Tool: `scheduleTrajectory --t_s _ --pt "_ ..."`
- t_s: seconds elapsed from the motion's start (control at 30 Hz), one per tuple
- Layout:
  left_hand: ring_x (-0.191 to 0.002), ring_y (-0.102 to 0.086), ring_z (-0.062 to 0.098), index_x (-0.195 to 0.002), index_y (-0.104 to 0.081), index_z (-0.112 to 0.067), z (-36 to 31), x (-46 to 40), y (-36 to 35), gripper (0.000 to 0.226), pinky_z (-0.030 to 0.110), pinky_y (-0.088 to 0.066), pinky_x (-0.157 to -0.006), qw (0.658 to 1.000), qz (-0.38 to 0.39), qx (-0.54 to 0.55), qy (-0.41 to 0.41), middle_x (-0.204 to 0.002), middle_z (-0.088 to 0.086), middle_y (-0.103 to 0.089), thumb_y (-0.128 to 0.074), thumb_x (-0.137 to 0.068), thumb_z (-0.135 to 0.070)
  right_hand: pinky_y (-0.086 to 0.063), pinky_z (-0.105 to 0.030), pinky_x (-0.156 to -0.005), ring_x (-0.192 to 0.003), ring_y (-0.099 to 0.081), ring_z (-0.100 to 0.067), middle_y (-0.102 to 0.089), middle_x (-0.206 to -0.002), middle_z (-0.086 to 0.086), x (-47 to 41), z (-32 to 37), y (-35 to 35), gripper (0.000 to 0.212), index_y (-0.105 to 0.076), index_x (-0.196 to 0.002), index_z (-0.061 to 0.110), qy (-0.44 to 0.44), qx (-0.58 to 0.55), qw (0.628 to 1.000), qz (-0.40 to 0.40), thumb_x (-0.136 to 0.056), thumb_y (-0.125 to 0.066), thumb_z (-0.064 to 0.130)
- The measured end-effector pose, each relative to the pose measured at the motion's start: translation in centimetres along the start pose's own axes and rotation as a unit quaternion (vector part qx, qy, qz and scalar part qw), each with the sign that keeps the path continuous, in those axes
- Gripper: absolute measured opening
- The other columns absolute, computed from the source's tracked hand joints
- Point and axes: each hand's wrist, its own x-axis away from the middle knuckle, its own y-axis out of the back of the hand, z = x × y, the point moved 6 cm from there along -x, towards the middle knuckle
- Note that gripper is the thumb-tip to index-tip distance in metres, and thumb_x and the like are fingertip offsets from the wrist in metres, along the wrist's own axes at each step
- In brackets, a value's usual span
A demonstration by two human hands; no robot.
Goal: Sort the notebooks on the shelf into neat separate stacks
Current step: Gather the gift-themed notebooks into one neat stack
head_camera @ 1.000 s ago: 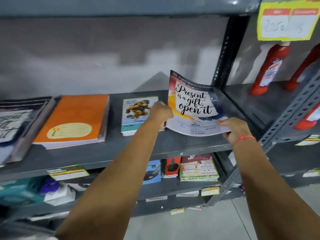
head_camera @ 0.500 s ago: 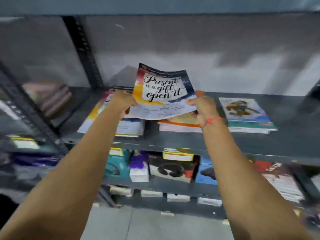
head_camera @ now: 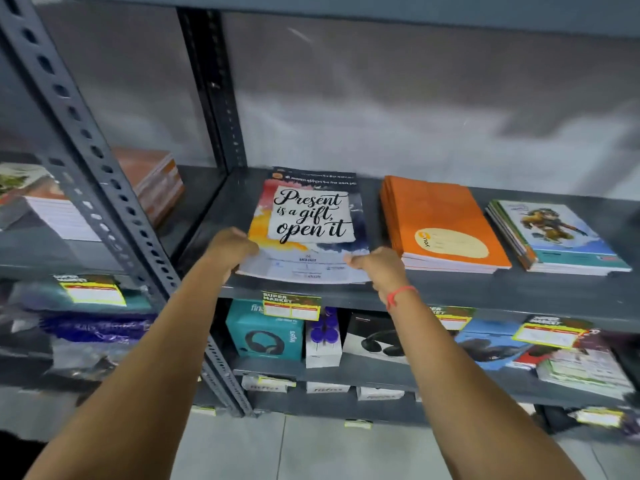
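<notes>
A notebook with "Present is a gift, open it" on its cover [head_camera: 310, 225] lies flat at the left end of the grey shelf [head_camera: 450, 287], apparently atop a thin stack. My left hand [head_camera: 230, 247] grips its near left corner and my right hand [head_camera: 375, 266] grips its near right corner. To its right sits a stack of orange notebooks [head_camera: 438, 223]. Further right lies a stack of notebooks with a cartoon figure on the cover [head_camera: 557, 237].
A slotted steel upright [head_camera: 100, 161] stands left of the shelf bay, with more book stacks [head_camera: 152, 178] beyond it. The lower shelf holds headphone boxes [head_camera: 265, 332] and other packs. Yellow price tags [head_camera: 291, 304] hang on the shelf edges. Tiled floor lies below.
Both hands carried the quote notebook from the shelf's right end to the left, past the orange stack, and lowered it flat. The camera view swung left with it.
</notes>
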Motion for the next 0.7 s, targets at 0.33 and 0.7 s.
scheduleTrajectory --t_s 0.33,0.7 --pt "-0.099 -0.067 -0.001 -0.136 -0.044 -0.011 -1.4 -3.0 -1.9 0.06 0.028 -0.039 -0.096 0.973 0.13 0.188 -0.007 -0.126 -0.007 -0.052 -0.024 -0.095 -0.051 -0.03 -0.032 -0.11 -0.119 -0.046 -0.014 -0.049 -0.127 0.007 -3.6 2.7 0.6 0.054 -0.046 -0.134 0.011 -0.009 -0.111 0.992 0.057 -0.096 -0.035 0.048" --pt "-0.112 -0.059 0.015 -0.132 -0.047 -0.026 -1.7 -2.9 -3.3 0.063 0.022 -0.05 -0.067 0.966 0.17 0.192 0.0 -0.135 0.0 -0.055 -0.017 -0.091 -0.062 -0.054 -0.039 -0.088 -0.1 -0.065 -0.033 -0.067 -0.118 -0.015 -4.7 2.7 -2.0 0.055 -0.061 -0.119 0.018 0.014 -0.167 0.98 0.11 -0.095 -0.026 0.054"
